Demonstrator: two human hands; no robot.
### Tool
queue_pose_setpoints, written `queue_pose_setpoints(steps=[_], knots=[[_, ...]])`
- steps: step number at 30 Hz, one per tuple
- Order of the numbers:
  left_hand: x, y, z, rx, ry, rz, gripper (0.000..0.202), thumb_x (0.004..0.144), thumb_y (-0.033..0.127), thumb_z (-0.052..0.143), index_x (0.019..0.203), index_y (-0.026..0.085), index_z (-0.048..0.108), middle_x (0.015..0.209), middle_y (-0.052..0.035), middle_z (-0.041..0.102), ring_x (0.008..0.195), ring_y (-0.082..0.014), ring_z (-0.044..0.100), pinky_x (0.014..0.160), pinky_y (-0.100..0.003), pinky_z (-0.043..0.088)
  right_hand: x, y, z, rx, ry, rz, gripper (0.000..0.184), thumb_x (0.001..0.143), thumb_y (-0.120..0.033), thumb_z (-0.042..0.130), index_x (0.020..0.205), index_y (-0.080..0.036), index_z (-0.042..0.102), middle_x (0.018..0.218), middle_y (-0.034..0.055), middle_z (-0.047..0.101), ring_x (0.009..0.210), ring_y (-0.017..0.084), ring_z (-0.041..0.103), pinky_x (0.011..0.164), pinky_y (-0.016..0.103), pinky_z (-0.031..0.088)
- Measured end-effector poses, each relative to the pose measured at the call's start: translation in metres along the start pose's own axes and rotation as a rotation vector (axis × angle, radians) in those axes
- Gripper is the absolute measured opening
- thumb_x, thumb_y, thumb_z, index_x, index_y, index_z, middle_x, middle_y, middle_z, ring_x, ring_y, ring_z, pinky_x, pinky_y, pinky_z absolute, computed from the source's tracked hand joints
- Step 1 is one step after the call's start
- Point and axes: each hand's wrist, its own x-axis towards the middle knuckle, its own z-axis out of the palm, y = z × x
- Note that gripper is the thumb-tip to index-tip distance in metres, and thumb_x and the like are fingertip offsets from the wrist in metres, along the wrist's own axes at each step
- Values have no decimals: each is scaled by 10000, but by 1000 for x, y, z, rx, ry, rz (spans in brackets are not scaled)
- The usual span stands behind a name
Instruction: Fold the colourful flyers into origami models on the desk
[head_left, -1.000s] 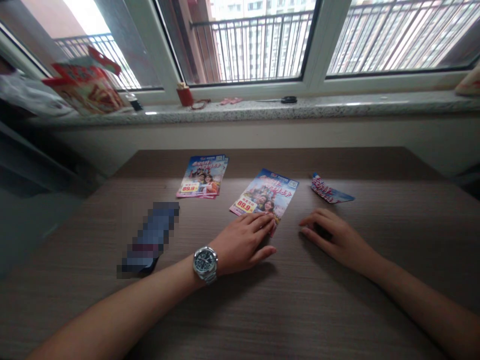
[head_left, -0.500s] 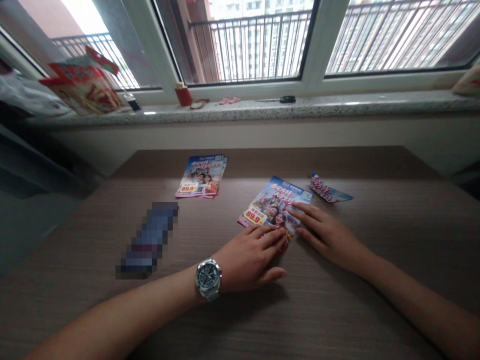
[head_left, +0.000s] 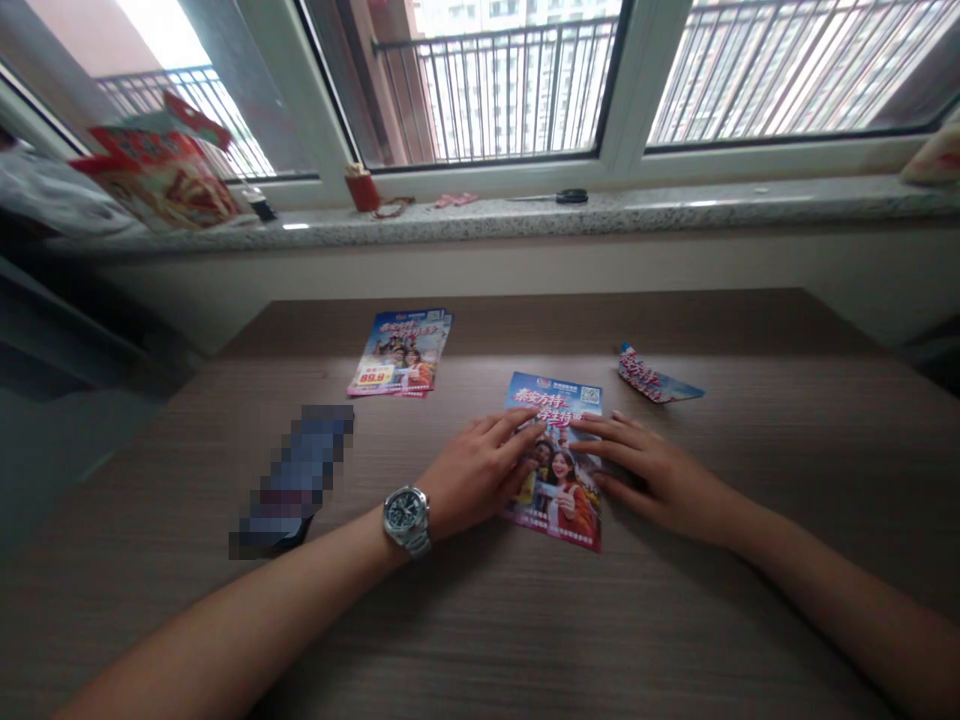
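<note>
A colourful flyer [head_left: 559,490] lies flat on the table in front of me, nearly straight to my view. My left hand [head_left: 480,470], with a steel watch [head_left: 407,518] on its wrist, rests over the flyer's left edge, fingers stretched out. From the other side my right hand [head_left: 652,470] lays its spread fingertips on the right edge. Both hands cover parts of the print. Beyond my right hand sits a folded paper piece [head_left: 656,378] with the same print. A small stack of flyers [head_left: 401,350] lies at the back left.
On the brown table [head_left: 675,620], a blurred-out, phone-like flat object [head_left: 296,475] lies to the left. The stone windowsill [head_left: 480,218] behind holds scissors [head_left: 570,197], a red container [head_left: 363,188], a pink scrap [head_left: 455,200] and a red food bag [head_left: 169,175].
The flyer has turned from slanted to nearly straight and shifted slightly nearer me. My left hand has moved from its lower part to its left edge; my right hand has barely moved.
</note>
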Motion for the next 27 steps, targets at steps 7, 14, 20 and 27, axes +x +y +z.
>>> queue_pose_setpoints(steps=[7,14,20,27], knots=[[-2,-8,8,39,-87,-54,577,1031,475,372,1513,159,349,1585,-122,351,1466,-242,337,1237,-451,224,1,-2,-2,43,9,-32,472,938,-187,543,1393,-311,537,1501,75,515,1410,271,435,1174,598,274],[-3,-4,4,38,-86,-94,708,970,609,426,1534,192,328,1590,-116,343,1452,-268,359,1235,-474,201,0,-5,1,9,63,2,457,965,-280,548,1420,-281,503,1529,125,458,1430,293,395,1156,598,311],[-4,-4,4,37,-82,-104,708,970,630,400,1538,213,321,1586,-106,352,1444,-270,364,1234,-493,175,-1,-7,0,-38,16,-9,517,937,-371,601,1432,-270,492,1557,130,420,1442,307,372,1165,602,292],[-4,-5,4,39,-74,-95,709,964,649,397,1519,210,350,1565,-118,379,1427,-285,378,1225,-521,190,-3,-2,1,-31,-16,3,516,936,-393,602,1430,-288,495,1581,111,390,1452,298,359,1168,601,287]])
